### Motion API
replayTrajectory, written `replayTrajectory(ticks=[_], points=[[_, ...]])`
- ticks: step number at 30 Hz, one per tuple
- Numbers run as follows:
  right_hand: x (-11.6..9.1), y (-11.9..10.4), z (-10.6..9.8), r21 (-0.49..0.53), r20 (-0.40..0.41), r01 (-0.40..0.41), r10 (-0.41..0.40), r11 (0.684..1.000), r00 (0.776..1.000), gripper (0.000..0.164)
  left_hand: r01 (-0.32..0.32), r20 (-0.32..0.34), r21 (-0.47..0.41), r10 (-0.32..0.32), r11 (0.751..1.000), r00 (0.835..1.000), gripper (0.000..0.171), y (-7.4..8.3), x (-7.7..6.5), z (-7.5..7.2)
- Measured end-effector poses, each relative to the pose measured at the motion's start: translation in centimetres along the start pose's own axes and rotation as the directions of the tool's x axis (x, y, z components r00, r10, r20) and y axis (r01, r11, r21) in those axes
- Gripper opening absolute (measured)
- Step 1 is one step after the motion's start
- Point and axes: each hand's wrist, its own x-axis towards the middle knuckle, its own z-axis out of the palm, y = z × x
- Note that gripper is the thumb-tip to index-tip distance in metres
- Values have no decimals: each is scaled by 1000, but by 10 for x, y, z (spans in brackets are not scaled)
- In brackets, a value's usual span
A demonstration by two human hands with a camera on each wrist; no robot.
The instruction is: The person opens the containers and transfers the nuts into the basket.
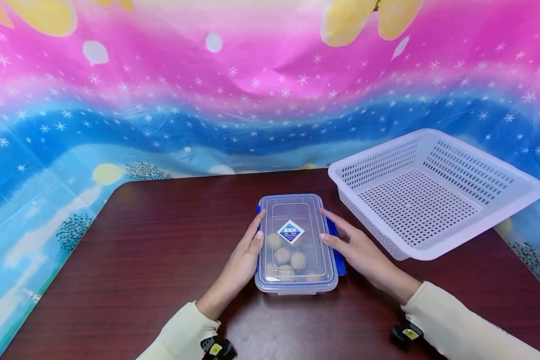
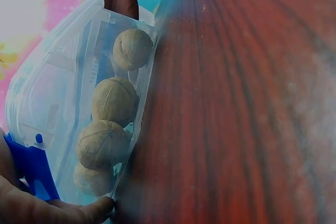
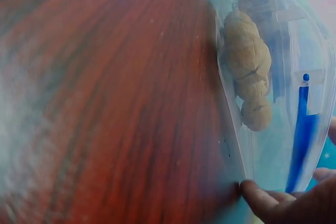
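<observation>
A clear plastic food container point(image 1: 297, 210) lies flat on the table, its lid on and a blue-and-white label point(image 1: 290, 232) on top. Several walnuts point(image 2: 114, 100) sit inside, gathered toward the end nearer me. My left hand point(image 1: 238, 260) holds the container's left side, thumb at the lid rim and fingertips low by the base. On the other side my right hand point(image 1: 364, 255) grips likewise, its thumb on the lid's right edge. A blue side latch point(image 1: 340, 262) sticks outward on the right; another blue latch point(image 2: 34, 166) shows beside my left fingers.
A white perforated plastic basket point(image 1: 414, 245) stands at the right of the dark wooden table point(image 1: 162, 240), just beyond my right hand. Behind the table hangs a patterned pink and blue cloth point(image 1: 261, 100).
</observation>
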Motion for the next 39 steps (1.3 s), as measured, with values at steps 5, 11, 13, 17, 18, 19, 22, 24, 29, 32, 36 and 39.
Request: replayTrajectory(ticks=[5, 11, 13, 17, 18, 19, 22, 24, 29, 32, 36, 39], points=[[-1, 1, 1, -27, -42, 33, -34, 999, 999, 71, -2, 7, -10, 2, 1000, 1000, 53, 0, 1, 0], [-3, 2, 2, -26, -53, 68, -70, 997, 996, 69, -18, 6, -9, 18, 1000, 1000, 53, -1, 2, 0], [-3, 1, 2, -29, -55, 70, -72, 997, 996, 69, -18, 6, -8, 18, 1000, 1000, 53, -2, 3, 0], [-3, 1, 4, -26, -52, 67, -68, 997, 996, 68, -20, 12, -10, 20, 1000, 1000, 53, -2, 3, 0], [-3, 2, 5, -24, -50, 66, -67, 998, 996, 68, -20, 13, -11, 20, 1000, 1000, 53, -2, 3, -1], [-4, 2, 6, -23, -50, 65, -66, 998, 997, 68, -18, 15, -11, 18, 1000, 1000, 53, -3, 3, -1], [-4, 2, 7, -15, -45, 60, -60, 998, 997, 67, -9, 18, -9, 9, 1000, 1000, 53, -3, 2, -2], [-4, 1, 8, -13, -40, 47, -48, 999, 998, 67, -9, 18, -6, 9, 1000, 1000, 53, -3, 3, -2], [-3, -1, 12, 5, -29, 4, -4, 1000, 1000, 66, -9, 21, -15, 9, 1000, 1000, 53, -3, 2, -2], [-3, -4, 16, 2, -45, -28, 28, 1000, 999, 64, -5, 23, -12, 5, 1000, 1000, 53, -3, 2, -2], [-4, -7, 20, 4, -67, -67, 67, 998, 995, 63, -5, 21, -4, 5, 1000, 1000, 53, -3, 2, -2], [-4, -9, 22, 27, -69, -81, 83, 996, 994, 62, -5, 20, -5, 5, 1000, 1000, 54, -2, 2, -2]])
